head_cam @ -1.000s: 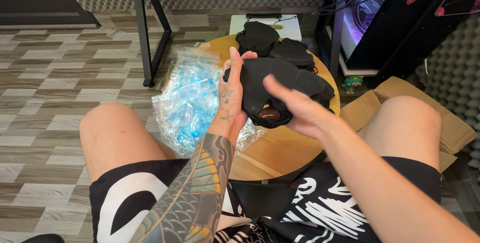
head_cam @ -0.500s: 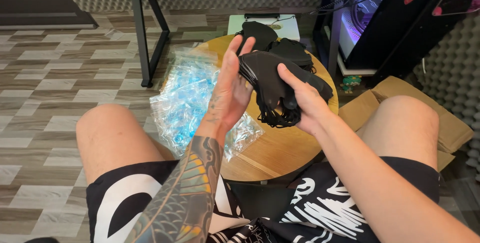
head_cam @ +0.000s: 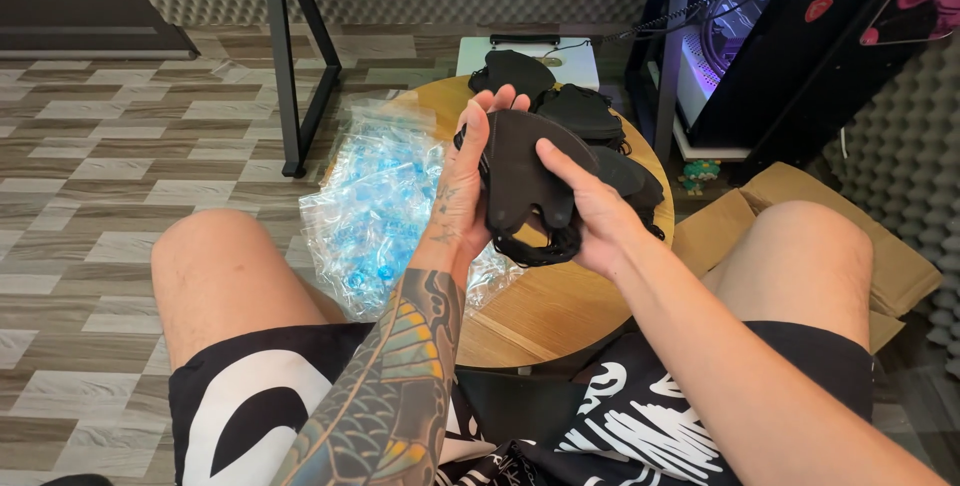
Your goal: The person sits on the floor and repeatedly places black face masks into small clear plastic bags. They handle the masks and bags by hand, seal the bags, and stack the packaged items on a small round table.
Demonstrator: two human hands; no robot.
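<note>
Sitting low, knees bare, black-and-white shorts [head_cam: 250, 416] nearest the cam. Just past the knees, resting on a small round wooden bench [head_cam: 560, 316], light grain, edge close to the lap. Lying on the bench's left side & spilling over its rim: heap of clear plastic bags [head_cam: 385, 211] w/ blue print, crumpled. Sitting under the bench on the right, near the right knee: flattened brown cardboard [head_cam: 800, 211]. Running under it all: floor [head_cam: 110, 166] of grey-beige wood-look tiles.

Holding up above the bench centre: black mask [head_cam: 528, 181], flat, matte, rounded top, notch at the lower edge, thin black straps bunching & dangling below it. Left hand [head_cam: 470, 181] standing upright behind the mask's left side, fingers stretched, palm pressing against it, grasping the edge. Right hand [head_cam: 590, 211] gripping the mask from the right, thumb lying across its front, fingers wrapping behind by the straps. Mask touching both hands, hanging clear of the bench top.

Piling up further back on the bench: more black masks [head_cam: 580, 116], overlapping, some reaching the far rim. Beyond that, lying on the floor: white flat box [head_cam: 580, 61]. Standing at left rear: black metal frame legs [head_cam: 290, 76]. Glowing at right rear: black PC tower [head_cam: 760, 46] w/ lit fan. Lining the back & right wall: grey foam panels [head_cam: 900, 146].
</note>
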